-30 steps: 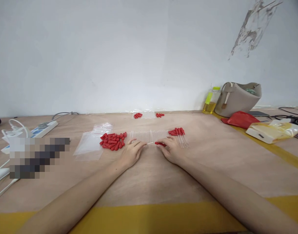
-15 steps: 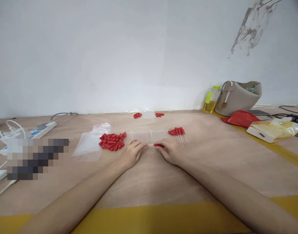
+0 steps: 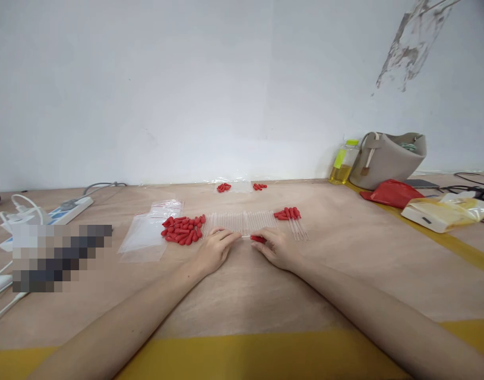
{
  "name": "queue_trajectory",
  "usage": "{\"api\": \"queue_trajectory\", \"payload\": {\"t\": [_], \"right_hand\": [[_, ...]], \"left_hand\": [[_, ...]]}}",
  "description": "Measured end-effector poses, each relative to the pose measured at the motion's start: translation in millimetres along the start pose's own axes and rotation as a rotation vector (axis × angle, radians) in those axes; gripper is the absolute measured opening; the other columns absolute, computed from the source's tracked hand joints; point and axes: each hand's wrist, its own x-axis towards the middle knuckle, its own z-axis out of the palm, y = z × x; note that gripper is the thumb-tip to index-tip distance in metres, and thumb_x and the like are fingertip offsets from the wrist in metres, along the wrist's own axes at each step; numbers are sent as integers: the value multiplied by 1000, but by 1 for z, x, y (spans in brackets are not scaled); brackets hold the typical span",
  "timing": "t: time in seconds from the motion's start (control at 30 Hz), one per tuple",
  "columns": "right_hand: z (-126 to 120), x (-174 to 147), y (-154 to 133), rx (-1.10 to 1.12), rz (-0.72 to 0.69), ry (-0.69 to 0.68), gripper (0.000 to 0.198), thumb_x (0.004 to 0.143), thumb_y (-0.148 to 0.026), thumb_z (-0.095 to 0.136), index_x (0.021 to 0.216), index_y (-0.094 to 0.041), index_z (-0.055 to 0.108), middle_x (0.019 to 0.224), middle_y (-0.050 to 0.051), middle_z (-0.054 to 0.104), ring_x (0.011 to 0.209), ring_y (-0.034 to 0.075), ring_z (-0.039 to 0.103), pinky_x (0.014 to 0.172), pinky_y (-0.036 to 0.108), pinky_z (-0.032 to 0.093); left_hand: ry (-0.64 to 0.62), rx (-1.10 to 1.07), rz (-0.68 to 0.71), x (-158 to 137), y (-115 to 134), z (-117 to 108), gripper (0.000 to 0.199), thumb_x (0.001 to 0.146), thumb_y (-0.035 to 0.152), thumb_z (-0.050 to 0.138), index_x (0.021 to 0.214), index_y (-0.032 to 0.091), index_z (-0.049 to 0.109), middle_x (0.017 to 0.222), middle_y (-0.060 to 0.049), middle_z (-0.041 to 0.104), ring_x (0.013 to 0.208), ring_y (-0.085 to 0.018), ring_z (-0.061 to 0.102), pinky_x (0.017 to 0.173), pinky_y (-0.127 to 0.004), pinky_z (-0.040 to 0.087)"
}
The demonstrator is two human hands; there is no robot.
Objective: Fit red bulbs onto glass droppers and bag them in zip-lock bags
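Pinched in the fingers of my left hand is a thin clear dropper tube, lying sideways. My right hand grips a red rubber bulb at the tube's right end; whether the tube sits inside the bulb is too small to tell. Just beyond both hands lies a row of clear tubes. Left of that row is a heap of loose red bulbs. On the right, several droppers with red bulbs fitted lie together, their tubes pointing toward me.
Clear zip bags lie at the left. By the wall are two small bags of red bulbs. A power strip with cables stands far left. To the right are a bottle, a grey bag and a red pouch.
My left fingertips have shifted slightly right along the tube, and my right fingers have opened a little around the red bulb. The other things lie as before.
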Motion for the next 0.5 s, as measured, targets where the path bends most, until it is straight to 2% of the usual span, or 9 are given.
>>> {"api": "queue_trajectory", "payload": {"t": [0.3, 0.5], "right_hand": [[3, -2, 5, -33, -69, 59, 17, 84, -25, 45, 88, -17, 60, 75, 5, 61, 71, 14, 55, 66, 27, 44], [3, -4, 6, -63, -105, 71, 18, 85, -26, 44, 87, -18, 60, 75, 5, 62, 70, 14, 54, 67, 29, 43]], "left_hand": [[7, 29, 113, 0, 0, 0, 39, 79, 2, 35, 111, 15, 53, 84, -8, 58, 80, -16, 53, 72, -30, 47], [10, 59, 153, 1, 1, 0, 41, 78, 1, 32, 110, 16, 52, 80, -7, 58, 76, -16, 53, 69, -31, 47]]}}
